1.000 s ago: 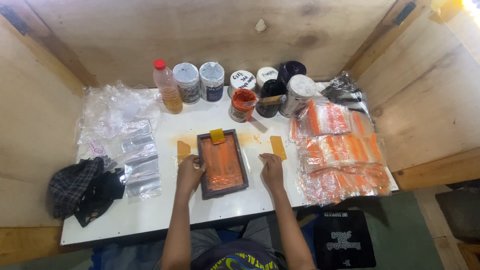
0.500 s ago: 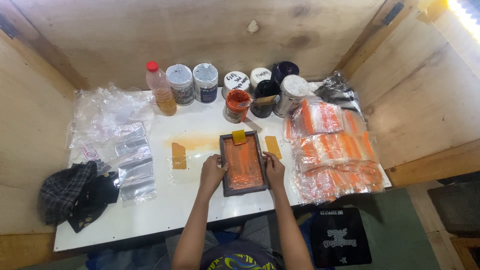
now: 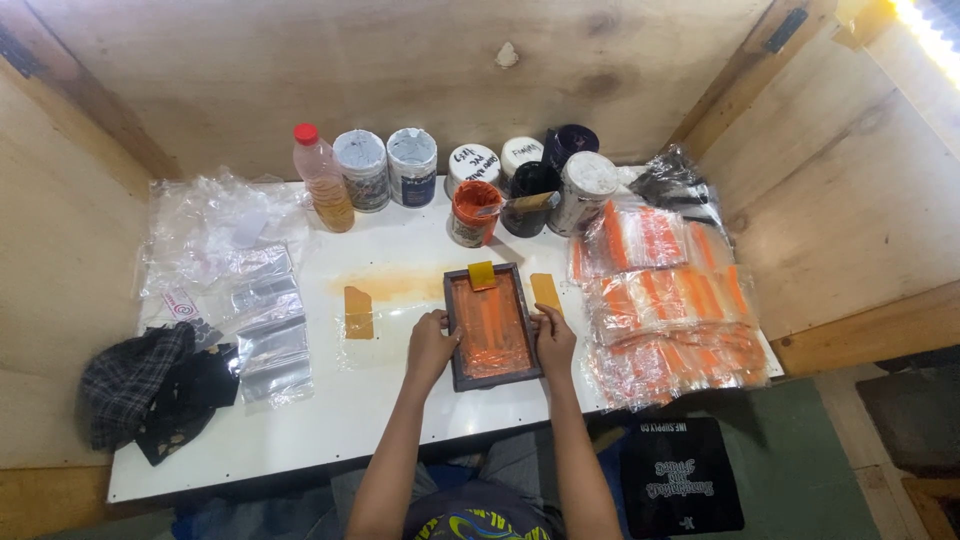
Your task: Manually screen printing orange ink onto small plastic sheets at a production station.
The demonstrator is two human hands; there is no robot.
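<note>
Head view, looking down on a white table point(image 3: 330, 420) walled in by plywood.

Landmark: the dark screen frame point(image 3: 492, 327), lying flat near the table's front edge, its mesh coated orange. A small yellow squeegee point(image 3: 482, 275) rests on the frame's far end.

Progress, judged from the layout: right of the frame sits a big heap of bags printed orange point(image 3: 668, 295), so much of the run looks done. Well left of the frame lies a smaller pile of clear, unprinted bags point(image 3: 262, 320), so some are left. Between that pile and the frame lies a clear bag with an orange patch point(image 3: 359, 312), on a smear of orange ink across the table. Whether a bag lies under the frame cannot be told.

Behind the frame: a row of ink jars, one open with orange ink point(image 3: 473, 212), and a bottle point(image 3: 323, 190) with a red cap.

Hands: both forearms reach straight forward. Left hand point(image 3: 431, 345) grips the frame's left edge, fingers curled over it. Right hand point(image 3: 554, 337) clasps the right edge the same way. Palms face inward, the frame between them.

Far left of the frame: a dark checked cloth point(image 3: 140, 390).
</note>
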